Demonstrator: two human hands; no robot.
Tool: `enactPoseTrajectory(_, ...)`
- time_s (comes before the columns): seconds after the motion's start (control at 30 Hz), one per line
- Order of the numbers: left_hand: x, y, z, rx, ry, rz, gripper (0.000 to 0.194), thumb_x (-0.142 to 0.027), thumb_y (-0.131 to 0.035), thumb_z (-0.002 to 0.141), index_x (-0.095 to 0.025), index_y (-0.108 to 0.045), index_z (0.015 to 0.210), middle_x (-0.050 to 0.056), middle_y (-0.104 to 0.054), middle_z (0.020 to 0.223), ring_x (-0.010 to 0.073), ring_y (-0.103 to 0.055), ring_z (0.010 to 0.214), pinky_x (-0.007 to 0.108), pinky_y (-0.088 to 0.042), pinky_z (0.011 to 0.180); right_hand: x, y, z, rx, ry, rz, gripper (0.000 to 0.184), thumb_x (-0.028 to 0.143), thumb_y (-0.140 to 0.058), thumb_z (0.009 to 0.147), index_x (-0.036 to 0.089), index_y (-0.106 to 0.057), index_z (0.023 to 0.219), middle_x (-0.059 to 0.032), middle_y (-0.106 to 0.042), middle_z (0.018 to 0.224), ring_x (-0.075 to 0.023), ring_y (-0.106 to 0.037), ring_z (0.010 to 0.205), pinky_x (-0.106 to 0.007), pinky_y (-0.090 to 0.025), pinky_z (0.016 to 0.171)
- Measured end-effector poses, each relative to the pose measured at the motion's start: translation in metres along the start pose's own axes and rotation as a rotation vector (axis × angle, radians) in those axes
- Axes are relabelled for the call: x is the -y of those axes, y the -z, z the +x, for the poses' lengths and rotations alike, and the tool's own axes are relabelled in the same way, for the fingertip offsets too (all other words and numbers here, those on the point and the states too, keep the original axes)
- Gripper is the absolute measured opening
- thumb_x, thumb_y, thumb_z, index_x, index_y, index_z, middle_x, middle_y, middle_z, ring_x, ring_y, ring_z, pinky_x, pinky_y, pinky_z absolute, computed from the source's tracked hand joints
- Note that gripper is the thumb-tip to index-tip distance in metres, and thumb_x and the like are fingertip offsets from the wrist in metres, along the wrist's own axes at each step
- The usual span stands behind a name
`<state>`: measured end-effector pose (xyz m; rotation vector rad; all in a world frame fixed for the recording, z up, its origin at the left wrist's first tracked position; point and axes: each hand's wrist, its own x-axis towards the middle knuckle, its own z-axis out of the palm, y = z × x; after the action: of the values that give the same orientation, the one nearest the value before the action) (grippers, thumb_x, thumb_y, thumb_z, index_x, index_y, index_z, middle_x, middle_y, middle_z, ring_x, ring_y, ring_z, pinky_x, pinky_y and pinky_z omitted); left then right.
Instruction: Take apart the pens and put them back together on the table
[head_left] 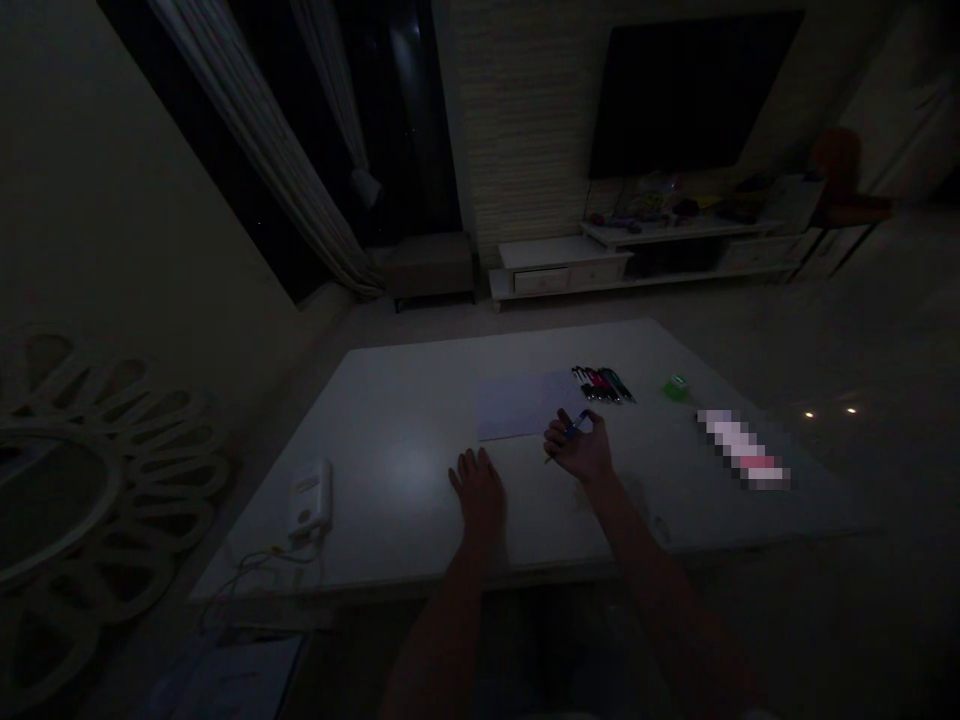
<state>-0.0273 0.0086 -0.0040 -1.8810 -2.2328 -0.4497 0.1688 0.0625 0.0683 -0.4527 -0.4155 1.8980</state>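
Note:
My left hand (478, 488) rests flat and palm down on a white table (397, 520), touching nothing else. My right hand (579, 447) holds a blue pen (574, 430) in its fingers, with the pen's tip pointing down and left. That hand sits just right of a sheet of pale paper (521, 405) and does not appear to be on it. Beyond the hand lies a row of several pens (602, 385) with dark, pink and green parts. The room is dim, so fine detail is hard to tell.
A small green object (676, 388) and a pixelated, blurred item (741, 450) lie on the table's right side. A white device (311, 498) with a cable sits near the left edge. A low white cabinet (562, 268) stands beyond the table, beneath a wall-mounted television (694, 95).

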Motion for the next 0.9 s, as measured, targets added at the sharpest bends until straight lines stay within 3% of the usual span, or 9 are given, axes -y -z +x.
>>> enactPoseTrajectory(0.13,0.001,0.0,0.003,0.061,-0.023,0.03,0.049,-0.02,-0.026,0.091,-0.015,-0.038,0.138,0.018,-0.039,0.142,0.0317,-0.032,0.131,0.058,-0.022,0.106,0.002,0.004,-0.014,-0.002,0.002,0.009,0.047,0.06,-0.037,0.078,0.021,-0.062,0.085,-0.0005,-0.043,0.064,-0.015,-0.039,0.056,-0.028,-0.033,0.048)
enactPoseTrajectory(0.23,0.004,0.003,0.011,0.109,-0.067,0.018,0.051,-0.02,-0.03,0.089,-0.015,-0.036,0.14,0.019,-0.041,0.139,0.0327,-0.038,0.127,0.058,-0.026,0.103,0.005,0.004,-0.023,-0.011,-0.019,0.041,0.048,0.06,-0.036,0.078,0.02,-0.062,0.084,-0.0004,-0.043,0.064,-0.0149,-0.038,0.056,-0.028,-0.033,0.048)
enactPoseTrajectory(0.33,0.007,0.006,0.019,0.09,-0.121,-0.015,0.05,-0.025,-0.032,0.09,-0.016,-0.037,0.139,0.019,-0.047,0.133,0.0307,-0.045,0.12,0.054,-0.029,0.103,0.009,0.006,-0.028,-0.009,-0.013,0.051,0.048,0.059,-0.034,0.078,0.02,-0.061,0.083,0.0001,-0.042,0.063,-0.0144,-0.038,0.055,-0.028,-0.032,0.047)
enactPoseTrajectory(0.5,0.006,0.004,0.023,0.082,-0.091,0.004,0.05,-0.029,-0.03,0.091,-0.019,-0.037,0.139,0.015,-0.039,0.142,0.0301,-0.035,0.128,0.056,-0.022,0.106,0.012,0.009,-0.025,-0.017,0.019,0.021,0.049,0.063,-0.035,0.08,0.021,-0.061,0.083,0.0007,-0.041,0.061,-0.0141,-0.037,0.054,-0.027,-0.032,0.046)
enactPoseTrajectory(0.63,0.005,0.003,0.024,0.136,-0.066,-0.019,0.051,-0.032,-0.03,0.091,-0.022,-0.035,0.14,0.014,-0.036,0.144,0.0297,-0.031,0.132,0.056,-0.021,0.107,0.01,0.011,-0.013,-0.015,0.023,0.006,0.049,0.065,-0.038,0.08,0.021,-0.057,0.073,0.0014,-0.04,0.059,-0.0129,-0.037,0.051,-0.026,-0.031,0.045)
enactPoseTrajectory(0.77,0.006,0.003,0.024,0.13,-0.061,-0.043,0.049,-0.033,-0.033,0.091,-0.022,-0.039,0.138,0.013,-0.037,0.144,0.0298,-0.03,0.133,0.057,-0.019,0.108,0.006,0.014,0.011,-0.034,-0.005,-0.091,0.04,0.05,-0.043,0.084,0.021,-0.048,0.058,0.0013,-0.042,0.054,-0.0112,-0.035,0.046,-0.025,-0.03,0.043)
enactPoseTrajectory(0.9,0.007,0.001,0.022,0.117,-0.054,-0.066,0.048,-0.033,-0.035,0.09,-0.023,-0.042,0.137,0.012,-0.036,0.145,0.0299,-0.029,0.133,0.057,-0.017,0.109,-0.001,0.014,0.051,-0.115,-0.043,-0.292,0.042,0.046,-0.035,0.084,0.018,-0.056,0.06,-0.0045,-0.055,0.053,-0.0144,-0.049,0.049,-0.026,-0.037,0.046)
